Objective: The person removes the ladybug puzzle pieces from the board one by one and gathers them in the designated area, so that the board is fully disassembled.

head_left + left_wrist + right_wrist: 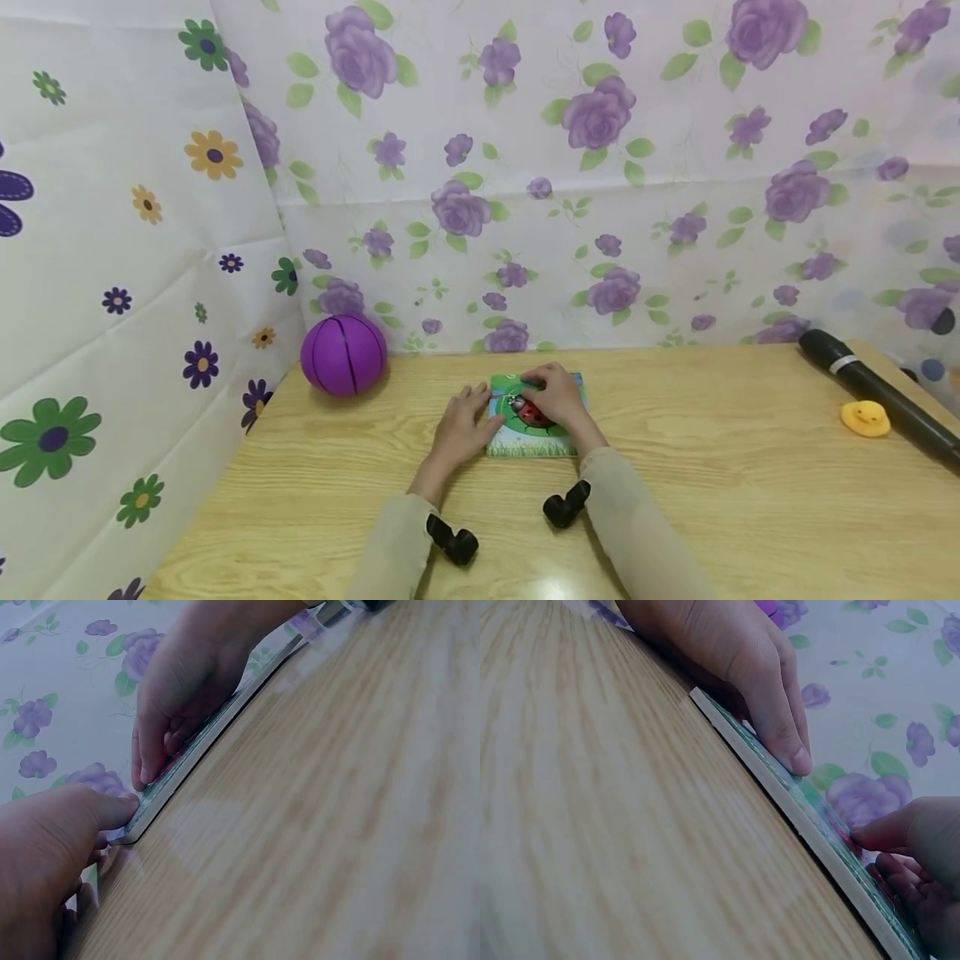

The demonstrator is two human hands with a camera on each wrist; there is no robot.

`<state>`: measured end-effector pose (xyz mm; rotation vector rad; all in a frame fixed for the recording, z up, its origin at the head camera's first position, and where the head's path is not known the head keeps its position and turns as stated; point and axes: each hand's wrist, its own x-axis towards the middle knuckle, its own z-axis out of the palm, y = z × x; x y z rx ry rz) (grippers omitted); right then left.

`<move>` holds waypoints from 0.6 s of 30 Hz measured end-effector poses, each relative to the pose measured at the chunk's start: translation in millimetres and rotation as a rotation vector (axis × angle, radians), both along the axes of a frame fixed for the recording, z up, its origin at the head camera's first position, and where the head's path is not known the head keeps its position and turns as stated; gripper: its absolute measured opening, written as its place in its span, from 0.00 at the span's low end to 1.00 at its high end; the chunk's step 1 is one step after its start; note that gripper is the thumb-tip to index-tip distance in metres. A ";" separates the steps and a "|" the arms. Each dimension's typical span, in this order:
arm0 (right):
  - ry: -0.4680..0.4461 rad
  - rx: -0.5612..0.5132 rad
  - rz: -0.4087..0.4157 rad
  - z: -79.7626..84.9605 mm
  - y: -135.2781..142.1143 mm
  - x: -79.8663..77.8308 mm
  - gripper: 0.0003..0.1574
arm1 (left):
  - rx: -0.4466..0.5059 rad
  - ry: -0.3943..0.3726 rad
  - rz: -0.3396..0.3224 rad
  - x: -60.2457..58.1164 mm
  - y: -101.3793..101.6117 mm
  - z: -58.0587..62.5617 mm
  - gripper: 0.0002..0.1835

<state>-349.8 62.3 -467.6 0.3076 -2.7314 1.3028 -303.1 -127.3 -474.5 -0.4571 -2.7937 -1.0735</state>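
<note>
A thin, flat ladybug puzzle board (532,450), green and blue with a grassy lower edge, lies on the table. My left hand (459,429) rests at its left side, fingers spread and the thumb on the near-left part of the board. Over the upper right part, my right hand (558,396) reaches down with bent fingers. Its thumb and fingertips pinch at a puzzle piece (845,838) on the red ladybug area; the fingers hide most of that piece. From the left wrist view, the board (184,761) appears edge-on, lying flat beneath both hands.
A purple ball (343,356) sits at the table's back left corner. On the right are a yellow rubber duck (865,418) and a long black tube-like object (885,396) with a silver band. Flowered cloths (525,250) hang behind and to the left of the wooden table (712,467).
</note>
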 end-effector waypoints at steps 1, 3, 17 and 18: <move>-0.003 0.000 0.005 0.7 0.1 -0.2 0.17 | 0.001 0.003 -0.001 0.2 -0.1 0.5 0.33; -0.011 0.002 0.012 2.1 0.6 -1.1 0.17 | 0.006 0.004 -0.010 0.4 0.2 1.5 0.33; -0.107 0.144 0.179 20.8 8.2 -11.8 0.17 | 0.037 -0.056 -0.029 2.8 -1.7 4.6 0.32; -0.109 0.143 0.190 21.3 8.5 -11.9 0.17 | 0.043 -0.060 -0.028 3.8 -1.7 4.7 0.32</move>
